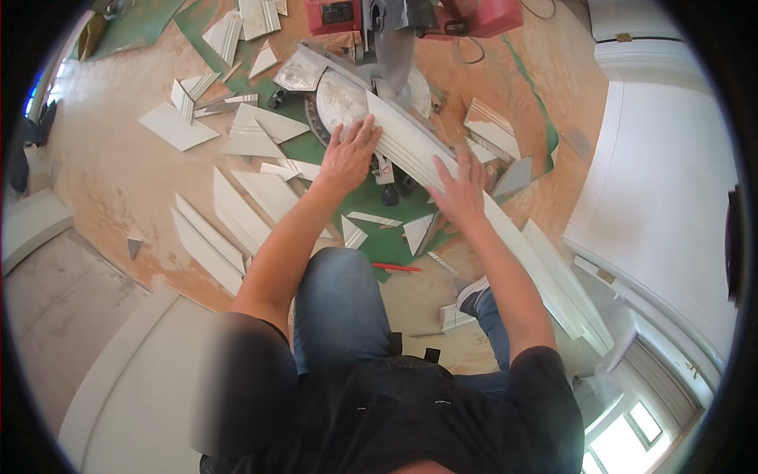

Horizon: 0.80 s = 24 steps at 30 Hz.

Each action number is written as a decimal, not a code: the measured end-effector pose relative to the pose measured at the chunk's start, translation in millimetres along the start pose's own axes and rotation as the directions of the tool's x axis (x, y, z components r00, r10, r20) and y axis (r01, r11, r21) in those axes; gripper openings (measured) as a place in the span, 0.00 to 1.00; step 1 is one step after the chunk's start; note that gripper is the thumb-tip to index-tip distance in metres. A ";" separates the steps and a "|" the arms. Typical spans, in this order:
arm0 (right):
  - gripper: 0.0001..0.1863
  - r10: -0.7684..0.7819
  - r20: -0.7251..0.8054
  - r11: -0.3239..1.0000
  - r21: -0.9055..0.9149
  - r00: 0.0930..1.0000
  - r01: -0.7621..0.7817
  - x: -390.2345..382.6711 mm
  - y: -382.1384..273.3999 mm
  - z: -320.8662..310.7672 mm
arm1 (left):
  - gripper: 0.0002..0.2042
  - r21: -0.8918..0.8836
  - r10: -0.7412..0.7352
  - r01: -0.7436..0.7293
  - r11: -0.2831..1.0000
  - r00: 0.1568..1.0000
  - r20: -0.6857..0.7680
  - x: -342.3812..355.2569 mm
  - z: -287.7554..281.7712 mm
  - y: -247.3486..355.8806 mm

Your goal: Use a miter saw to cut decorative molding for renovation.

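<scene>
A long white moulding (418,148) with ridged lines lies slantwise on the table of a miter saw (393,55). It runs from beside the blade guard down to the lower right. My left hand (347,158) reaches over the saw's round table, its fingers stretched out at the moulding's near edge close to the guard. Farther along, my right hand (459,189) lies across the moulding with thumb and fingers spread. Its fingertips pass the far edge and are slightly blurred, and its palm hides part of the piece.
Several white offcuts (264,134) are scattered left of the saw, over a green sheet (304,148) and the dusty floor. A red pencil (396,268) is near my knee. Another long white strip (545,245) is beside the moulding. White panelling (655,174) stands at the right.
</scene>
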State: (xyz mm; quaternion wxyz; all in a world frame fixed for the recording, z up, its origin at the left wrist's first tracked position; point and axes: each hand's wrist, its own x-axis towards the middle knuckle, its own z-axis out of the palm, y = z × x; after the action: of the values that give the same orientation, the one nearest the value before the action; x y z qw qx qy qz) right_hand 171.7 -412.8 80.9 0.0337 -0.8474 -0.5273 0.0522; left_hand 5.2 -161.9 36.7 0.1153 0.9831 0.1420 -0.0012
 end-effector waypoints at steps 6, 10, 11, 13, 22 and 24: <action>0.40 -0.002 0.090 1.000 0.006 0.996 0.002 40.7 -13.0 -2.9 | 0.33 -0.036 -0.004 0.005 0.999 0.999 0.036 -0.4 2.7 -2.8; 0.42 0.059 0.208 0.998 -0.004 0.976 -0.060 38.1 -11.7 1.3 | 0.34 -0.108 -0.004 0.005 0.994 1.000 0.004 -0.3 -4.0 -4.2; 0.42 0.054 0.204 0.998 0.010 0.977 -0.058 37.7 -12.2 2.5 | 0.35 -0.141 -0.003 0.014 0.990 0.997 0.075 0.3 -4.7 -6.0; 0.43 0.101 0.225 0.994 0.027 0.969 -0.110 37.6 -14.3 4.0 | 0.35 -0.176 0.017 -0.011 0.984 0.999 0.032 0.6 -1.8 -14.6; 0.44 0.120 0.199 0.993 -0.035 0.973 -0.115 38.1 -23.9 -1.5 | 0.33 -0.555 -0.547 0.314 0.770 0.773 -0.321 19.5 -102.2 -205.1; 0.44 0.126 0.193 0.992 -0.028 0.973 -0.123 39.4 -24.8 -2.4 | 0.28 -0.408 -0.637 0.501 0.764 0.685 -0.353 67.8 -194.2 -254.2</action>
State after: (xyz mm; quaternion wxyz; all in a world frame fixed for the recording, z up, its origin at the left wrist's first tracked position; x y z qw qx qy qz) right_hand 167.2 -366.5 83.9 -0.0282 -0.8698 -0.4745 0.1323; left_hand -6.7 138.4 165.8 0.2079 0.8312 0.4654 0.2218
